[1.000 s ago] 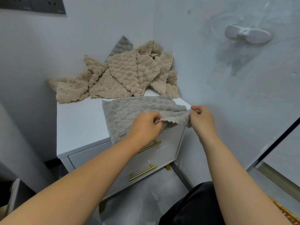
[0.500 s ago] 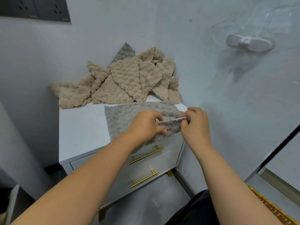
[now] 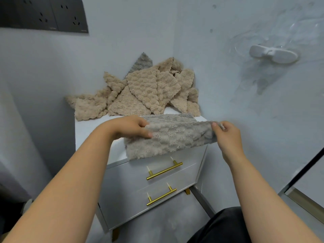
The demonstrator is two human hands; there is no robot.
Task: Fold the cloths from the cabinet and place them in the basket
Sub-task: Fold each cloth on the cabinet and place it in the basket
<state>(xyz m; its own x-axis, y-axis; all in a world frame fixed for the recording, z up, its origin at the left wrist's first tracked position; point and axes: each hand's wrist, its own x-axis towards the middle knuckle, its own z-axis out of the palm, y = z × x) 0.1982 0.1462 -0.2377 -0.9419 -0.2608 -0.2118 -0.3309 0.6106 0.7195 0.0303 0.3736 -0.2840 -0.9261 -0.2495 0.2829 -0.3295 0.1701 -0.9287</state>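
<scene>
Your left grip (image 3: 130, 128) and right grip (image 3: 227, 135) each pinch one end of the grey cloth (image 3: 171, 137), fingers and thumb closed on its upper edge. The cloth is lifted over the front of the cabinet (image 3: 91, 135), with its lower edge hanging past the top. It looks light, plush and limp, so it will probably sag wherever it is unsupported. Hold it at the corners, keep it taut, and bring edge to edge. The beige pile (image 3: 145, 92) lies behind it in the corner. No basket is in view.

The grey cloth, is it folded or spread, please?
Partly folded: left hand and right hand hold the grey cloth by a raised edge.
</scene>
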